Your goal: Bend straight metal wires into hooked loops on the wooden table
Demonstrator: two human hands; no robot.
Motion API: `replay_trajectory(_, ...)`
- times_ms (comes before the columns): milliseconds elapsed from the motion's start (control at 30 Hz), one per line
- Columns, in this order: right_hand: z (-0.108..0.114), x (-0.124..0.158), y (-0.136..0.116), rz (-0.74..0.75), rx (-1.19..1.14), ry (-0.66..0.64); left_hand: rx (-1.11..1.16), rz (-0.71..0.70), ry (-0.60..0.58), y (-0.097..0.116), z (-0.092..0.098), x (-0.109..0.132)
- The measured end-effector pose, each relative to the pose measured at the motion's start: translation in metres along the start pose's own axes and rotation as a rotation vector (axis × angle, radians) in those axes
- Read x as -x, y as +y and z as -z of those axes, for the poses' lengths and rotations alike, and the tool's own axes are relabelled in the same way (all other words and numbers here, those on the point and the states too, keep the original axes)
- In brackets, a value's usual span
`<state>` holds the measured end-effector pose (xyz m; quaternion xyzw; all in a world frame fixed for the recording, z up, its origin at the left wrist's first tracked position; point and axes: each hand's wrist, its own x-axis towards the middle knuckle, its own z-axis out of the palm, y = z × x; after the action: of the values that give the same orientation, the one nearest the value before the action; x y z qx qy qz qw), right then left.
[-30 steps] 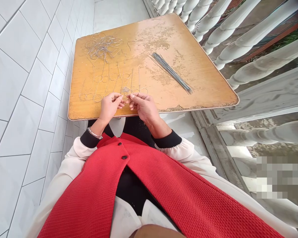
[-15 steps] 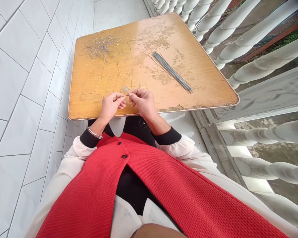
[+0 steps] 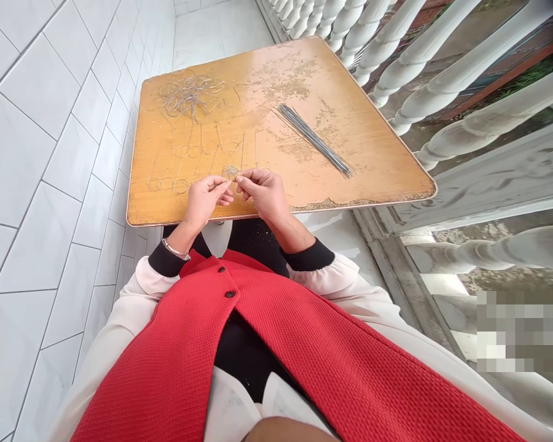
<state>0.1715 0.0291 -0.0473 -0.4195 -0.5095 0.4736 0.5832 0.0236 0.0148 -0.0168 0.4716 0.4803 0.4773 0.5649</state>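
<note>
Right, here we go: L hand (image 3: 205, 199) and R hand (image 3: 262, 193) are together just over the near edge of the worn wooden table top (image 3: 262, 73), fingertips (image 3: 222, 183) pinched on a small wire piece (image 3: 231, 172), though the wire's too fine to read the exact grip. On the table, just past the hands, thin wire loops (image 3: 168, 182) lie in a loose row w/ straight ends pointing away. Far L corner of the table: a wire tangle (image 3: 188, 95). R of centre: a neat bundle of straight wire rods (image 3: 313, 140), lying diagonal. Silver bracelet (image 3: 175, 249) on the L wrist; red knit vest (image 3: 212, 319) just behind the near edge. White floor tiles (image 3: 50, 184) along the table's L side, white balusters (image 3: 442, 73) off its R side.
</note>
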Motion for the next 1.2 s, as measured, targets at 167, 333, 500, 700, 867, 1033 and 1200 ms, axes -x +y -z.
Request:
replay_trajectory(167, 0.002, -0.002, 0.002, 0.024, 0.036, -0.012, 0.021, 0.020, 0.004, 0.000, -0.001, 0.000)
replay_trajectory(333, 0.003, -0.001, 0.003, 0.035, 0.044, -0.010, 0.013, 0.008, -0.001, -0.001, -0.001, -0.001)
replay_trajectory(500, 0.003, 0.008, -0.002, -0.005, -0.010, -0.023, 0.012, 0.008, 0.040, 0.001, -0.002, -0.001)
replay_trajectory(700, 0.004, 0.013, -0.004, -0.102, -0.119, -0.038, 0.003, 0.024, 0.034, 0.002, -0.003, -0.001)
replay_trajectory(867, 0.002, 0.009, -0.003, -0.122, -0.159, -0.010, 0.026, 0.025, -0.005, -0.002, 0.000, -0.002)
replay_trajectory(1033, 0.001, 0.006, -0.002, -0.125, -0.079, 0.036, 0.054, 0.026, 0.014, -0.003, 0.002, 0.000)
replay_trajectory(1200, -0.001, 0.006, 0.003, -0.024, 0.045, 0.059, 0.041, 0.022, 0.027, -0.005, 0.001, 0.001)
